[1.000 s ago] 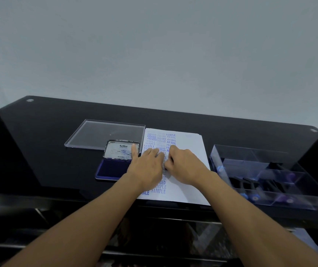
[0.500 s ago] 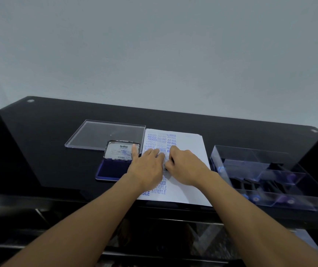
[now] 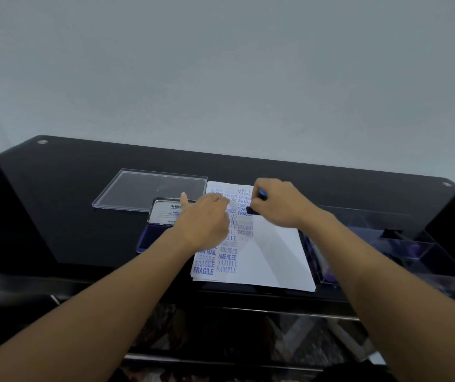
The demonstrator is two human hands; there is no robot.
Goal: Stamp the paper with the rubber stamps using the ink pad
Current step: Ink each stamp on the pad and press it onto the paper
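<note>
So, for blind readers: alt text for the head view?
A right hand holds a rubber stamp over a paper partly covered in blue prints; the left hand presses the sheet flat. An open ink pad lies beside it.

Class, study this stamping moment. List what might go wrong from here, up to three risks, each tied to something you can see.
1. The right hand holds the black rubber stamp with a blue knob over crowded blue prints on the white paper sheet; a new print may overlap them.
2. The left hand rests on prints and may smear them.
3. Its wrist lies beside the open blue ink pad and may pick up ink.
</note>
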